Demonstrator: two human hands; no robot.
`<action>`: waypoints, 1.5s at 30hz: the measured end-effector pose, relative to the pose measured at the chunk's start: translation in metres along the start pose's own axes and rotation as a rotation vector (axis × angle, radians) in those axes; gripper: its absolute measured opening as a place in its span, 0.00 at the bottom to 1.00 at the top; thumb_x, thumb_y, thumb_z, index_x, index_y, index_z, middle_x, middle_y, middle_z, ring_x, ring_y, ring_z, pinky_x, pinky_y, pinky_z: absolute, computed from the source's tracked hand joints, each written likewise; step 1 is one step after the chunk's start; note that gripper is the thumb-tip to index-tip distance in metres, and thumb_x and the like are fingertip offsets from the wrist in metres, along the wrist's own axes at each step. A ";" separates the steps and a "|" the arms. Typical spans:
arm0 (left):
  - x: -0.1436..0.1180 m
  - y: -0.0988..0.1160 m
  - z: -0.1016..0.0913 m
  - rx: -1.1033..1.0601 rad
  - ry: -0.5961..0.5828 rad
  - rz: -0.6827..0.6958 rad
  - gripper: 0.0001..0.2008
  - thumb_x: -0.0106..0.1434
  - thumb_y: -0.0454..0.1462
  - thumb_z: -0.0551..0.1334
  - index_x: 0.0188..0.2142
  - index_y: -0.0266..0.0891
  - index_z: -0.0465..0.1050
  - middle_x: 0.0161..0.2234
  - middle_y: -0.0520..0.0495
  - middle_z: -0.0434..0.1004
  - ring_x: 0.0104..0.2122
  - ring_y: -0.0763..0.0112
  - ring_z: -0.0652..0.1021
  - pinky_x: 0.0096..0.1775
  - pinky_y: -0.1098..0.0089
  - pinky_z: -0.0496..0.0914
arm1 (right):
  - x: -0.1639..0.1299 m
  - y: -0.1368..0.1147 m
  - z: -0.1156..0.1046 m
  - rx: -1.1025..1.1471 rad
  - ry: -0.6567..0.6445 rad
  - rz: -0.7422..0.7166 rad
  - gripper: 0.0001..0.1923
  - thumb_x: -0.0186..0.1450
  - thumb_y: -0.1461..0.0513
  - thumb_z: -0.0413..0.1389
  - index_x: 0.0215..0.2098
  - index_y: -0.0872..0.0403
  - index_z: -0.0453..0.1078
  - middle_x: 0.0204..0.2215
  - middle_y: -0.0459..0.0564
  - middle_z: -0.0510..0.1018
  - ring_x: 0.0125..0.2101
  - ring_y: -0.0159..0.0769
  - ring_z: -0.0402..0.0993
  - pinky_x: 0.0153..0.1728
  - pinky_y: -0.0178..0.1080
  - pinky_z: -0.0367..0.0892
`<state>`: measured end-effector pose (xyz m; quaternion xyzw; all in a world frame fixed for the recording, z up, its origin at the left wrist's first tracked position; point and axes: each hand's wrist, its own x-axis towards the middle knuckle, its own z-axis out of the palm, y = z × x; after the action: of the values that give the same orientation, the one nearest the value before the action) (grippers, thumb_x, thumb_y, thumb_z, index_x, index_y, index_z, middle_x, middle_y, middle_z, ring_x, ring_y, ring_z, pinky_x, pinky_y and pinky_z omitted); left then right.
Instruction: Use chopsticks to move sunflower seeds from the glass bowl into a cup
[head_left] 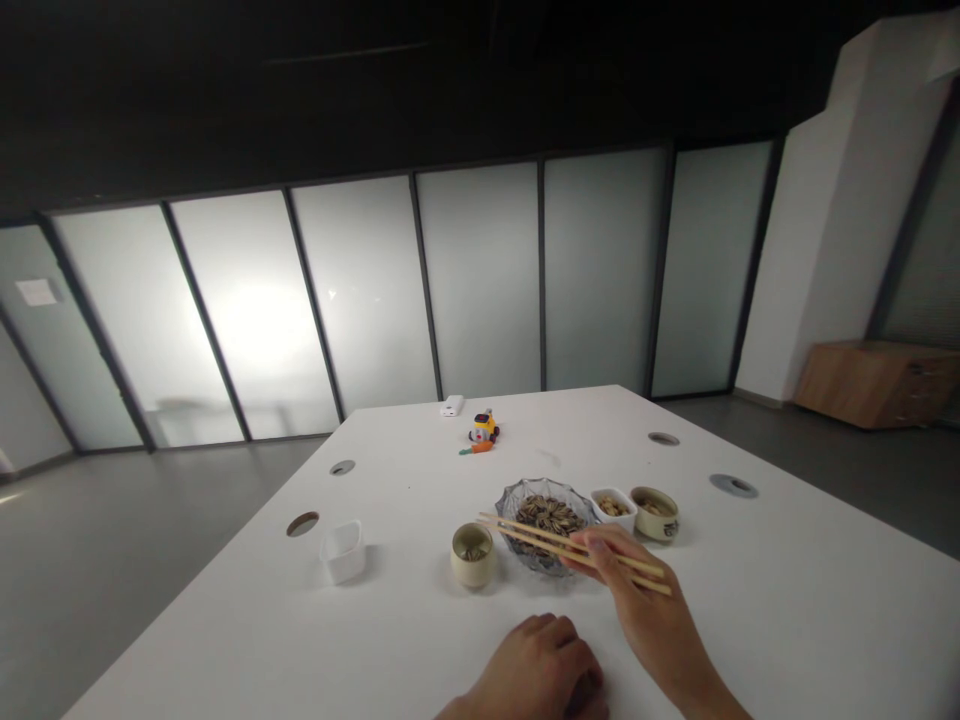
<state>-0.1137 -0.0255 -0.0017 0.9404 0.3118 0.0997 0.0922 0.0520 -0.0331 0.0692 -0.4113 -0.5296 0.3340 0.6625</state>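
My right hand (645, 610) pinches a pair of long pale wooden chopsticks (559, 543), tips reaching left over the clear cut-glass bowl of striped sunflower seeds (546, 520) & ending just above the small cream ceramic cup (473, 555) w/ a few seeds in it. My left hand (544, 670) rests on the white surface (787, 620) near me, fingers curled under in a loose fist, holding nothing I can see. Right of the glass bowl, touching or nearly so: a small white square dish of pale nuts (613, 507), then a second cream cup w/ dark lettering (655, 513). Left of the cups, apart, an empty clear plastic tub (343, 551). Far side: a yellow toy figure (484, 428), an orange carrot-shaped toy (477, 448), a white box (451, 405).
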 end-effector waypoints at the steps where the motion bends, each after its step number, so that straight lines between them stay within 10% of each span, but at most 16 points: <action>1: 0.000 0.000 0.000 -0.002 0.001 0.003 0.11 0.67 0.42 0.72 0.45 0.40 0.80 0.43 0.44 0.82 0.43 0.58 0.82 0.50 0.66 0.75 | 0.002 0.001 -0.003 -0.033 0.030 -0.031 0.26 0.66 0.40 0.62 0.35 0.54 0.82 0.38 0.57 0.84 0.37 0.46 0.84 0.40 0.44 0.84; 9: -0.002 -0.001 0.005 -0.022 0.025 0.010 0.11 0.67 0.41 0.72 0.46 0.41 0.79 0.44 0.45 0.81 0.44 0.59 0.81 0.51 0.66 0.74 | 0.016 0.008 -0.020 -0.439 0.066 -0.433 0.18 0.73 0.48 0.58 0.37 0.50 0.83 0.36 0.54 0.86 0.38 0.43 0.85 0.41 0.41 0.81; 24: -0.004 0.004 -0.006 -0.044 -0.028 -0.011 0.12 0.67 0.40 0.72 0.47 0.41 0.78 0.46 0.45 0.80 0.46 0.59 0.80 0.51 0.66 0.73 | 0.013 0.034 -0.016 -0.388 -0.091 -0.376 0.19 0.73 0.47 0.59 0.41 0.51 0.85 0.38 0.55 0.87 0.39 0.43 0.86 0.42 0.41 0.82; 35: -0.002 -0.005 0.007 -0.024 0.024 0.017 0.11 0.67 0.43 0.72 0.45 0.41 0.78 0.44 0.45 0.81 0.44 0.59 0.80 0.50 0.67 0.73 | 0.008 0.007 -0.010 -0.335 -0.001 -0.411 0.17 0.72 0.49 0.60 0.35 0.51 0.83 0.36 0.55 0.86 0.37 0.43 0.85 0.40 0.40 0.82; 45: 0.005 -0.009 0.016 0.018 0.039 0.042 0.11 0.68 0.43 0.71 0.44 0.40 0.77 0.42 0.46 0.81 0.43 0.61 0.81 0.51 0.67 0.73 | -0.007 -0.009 0.001 -0.324 -0.236 -0.395 0.14 0.74 0.54 0.59 0.35 0.49 0.83 0.34 0.51 0.86 0.35 0.40 0.85 0.39 0.35 0.81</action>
<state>-0.1107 -0.0174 -0.0183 0.9454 0.2946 0.1170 0.0758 0.0492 -0.0425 0.0746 -0.3588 -0.7194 0.1551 0.5741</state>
